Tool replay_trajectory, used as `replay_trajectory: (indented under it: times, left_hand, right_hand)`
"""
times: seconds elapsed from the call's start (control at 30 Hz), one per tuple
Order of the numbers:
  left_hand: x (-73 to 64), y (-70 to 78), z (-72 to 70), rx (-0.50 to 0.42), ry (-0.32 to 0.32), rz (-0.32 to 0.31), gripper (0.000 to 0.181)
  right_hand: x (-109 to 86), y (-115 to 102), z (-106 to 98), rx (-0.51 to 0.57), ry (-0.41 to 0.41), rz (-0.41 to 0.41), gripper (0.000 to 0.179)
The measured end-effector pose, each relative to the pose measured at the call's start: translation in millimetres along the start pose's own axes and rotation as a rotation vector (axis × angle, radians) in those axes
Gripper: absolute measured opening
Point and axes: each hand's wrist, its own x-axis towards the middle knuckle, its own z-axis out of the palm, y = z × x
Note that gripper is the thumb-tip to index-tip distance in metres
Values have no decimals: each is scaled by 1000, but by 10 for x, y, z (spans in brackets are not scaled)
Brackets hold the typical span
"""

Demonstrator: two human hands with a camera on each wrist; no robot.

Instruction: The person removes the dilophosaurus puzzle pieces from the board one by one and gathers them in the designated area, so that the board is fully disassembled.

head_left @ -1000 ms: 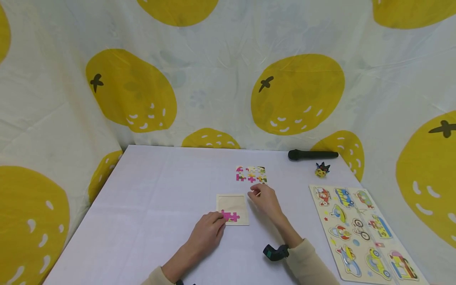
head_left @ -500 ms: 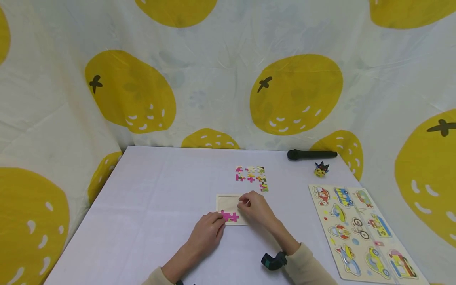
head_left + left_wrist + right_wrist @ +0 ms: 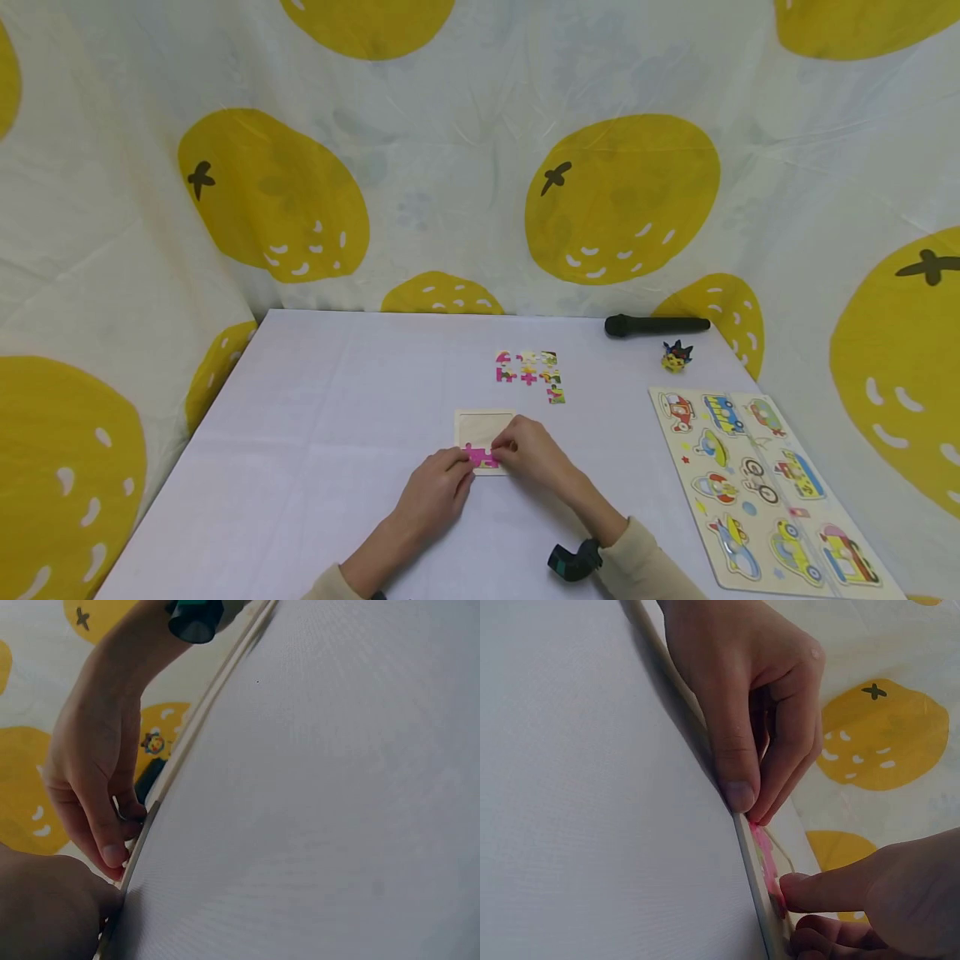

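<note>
A small square wooden puzzle tray (image 3: 483,423) lies mid-table with joined pink jigsaw pieces (image 3: 480,456) along its near side. My left hand (image 3: 435,487) holds the tray's near left corner. In the right wrist view its thumb lies against the rim and its fingers reach onto the pink pieces (image 3: 766,855). My right hand (image 3: 536,450) pinches a puzzle piece, mostly hidden by the fingers, at the right end of the pink row. Behind the tray lie several loose jigsaw pieces (image 3: 528,367) in rows.
At the right stands a large wooden peg puzzle board (image 3: 750,492) with vehicle pictures. A black microphone (image 3: 657,326) and a small figurine (image 3: 677,357) sit at the back right. A fruit-patterned curtain (image 3: 450,167) hangs behind the white table (image 3: 300,417).
My right hand has come from the loose pieces down and left to the pink row in the tray. My left hand has stayed at the tray's corner.
</note>
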Motion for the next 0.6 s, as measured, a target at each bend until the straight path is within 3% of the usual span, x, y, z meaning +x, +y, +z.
replay_trajectory:
  times: [0.6]
  left_hand:
    - [-8, -6, -3, 21, 19, 5, 11]
  right_hand:
    - [18, 61, -7, 42, -76, -34, 13]
